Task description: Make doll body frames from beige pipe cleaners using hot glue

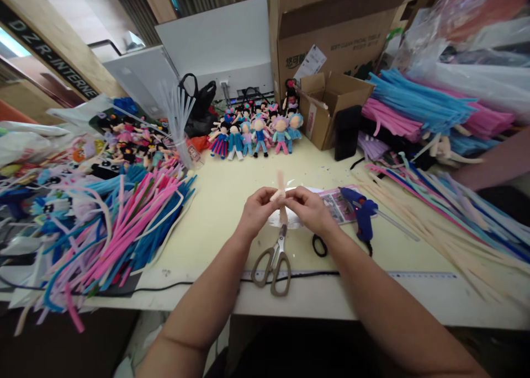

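Pale beige strip (280, 182), soft-looking and blurred at its upright end, is being held above the middle of the yellowish tabletop (223, 212), the left hand (259, 208) and the right hand (308, 208) both curling inward and pinching it narrowly. Metal scissors (278, 259) with rounded grey-brown handles are lying just below the hands, while a smooth blue glue gun (362, 209) is resting to the right and fuzzy pink and blue stems (128, 218) are heaping at the left. Both hands are covering part of the strip, leaving its exact shape unclear, and the forearms (211, 289) are running off the bottom edge.
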A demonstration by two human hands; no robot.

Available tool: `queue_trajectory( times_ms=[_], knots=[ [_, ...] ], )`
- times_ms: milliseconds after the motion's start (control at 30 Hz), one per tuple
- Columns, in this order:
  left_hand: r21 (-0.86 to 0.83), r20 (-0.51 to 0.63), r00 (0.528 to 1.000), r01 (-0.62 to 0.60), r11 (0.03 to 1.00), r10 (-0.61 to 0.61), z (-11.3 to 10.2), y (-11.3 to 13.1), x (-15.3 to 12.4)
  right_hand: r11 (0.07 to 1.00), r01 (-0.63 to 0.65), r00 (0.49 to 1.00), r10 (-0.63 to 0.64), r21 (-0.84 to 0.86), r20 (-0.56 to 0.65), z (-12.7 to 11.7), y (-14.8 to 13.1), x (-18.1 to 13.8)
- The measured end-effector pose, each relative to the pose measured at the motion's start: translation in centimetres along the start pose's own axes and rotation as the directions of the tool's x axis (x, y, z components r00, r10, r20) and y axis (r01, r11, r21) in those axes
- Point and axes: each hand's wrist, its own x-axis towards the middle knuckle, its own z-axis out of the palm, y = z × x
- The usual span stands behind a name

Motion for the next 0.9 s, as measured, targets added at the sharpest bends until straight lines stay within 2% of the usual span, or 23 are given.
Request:
queue_trajectory(
  times_ms=[67, 133, 267, 467, 733, 900],
  knots=[
    [0.030, -0.026, 1.000, -0.004, 1.000, 0.005, 0.01, -0.09, -0.10, 0.992, 0.089, 0.996, -0.090, -0.089, -0.015, 0.27, -0.14, -0.20],
    [0.045, -0.052, 0.999, -0.012, 0.999, 0.014, 0.01, -0.21, -0.17, 0.987, 0.114, 0.992, -0.119, -0.114, -0.040, 0.55, -0.28, -0.39],
    [0.006, -0.041, 0.999, 0.009, 1.000, -0.009, 0.05, -0.34, -0.17, 0.999, 0.027, 0.995, -0.029, -0.025, -0.092, 0.86, -0.67, -0.60],
    [-0.134, -0.012, 0.992, 0.123, 0.983, -0.126, -0.03, -0.54, 0.02, 0.985, -0.085, 0.992, 0.097, 0.150, -0.079, 0.72, -0.86, -0.40],
    [-0.225, 0.096, 0.974, 0.224, 0.948, -0.207, -0.49, -0.64, 0.15, 0.920, -0.242, 0.969, 0.247, 0.309, 0.021, 0.52, -0.22, -0.05],
    [-0.287, 0.145, 0.965, 0.253, 0.924, -0.219, -0.71, -0.58, 0.20, 0.909, -0.307, 0.952, 0.289, 0.282, 0.104, 0.19, -0.48, -0.09]
  ],
)
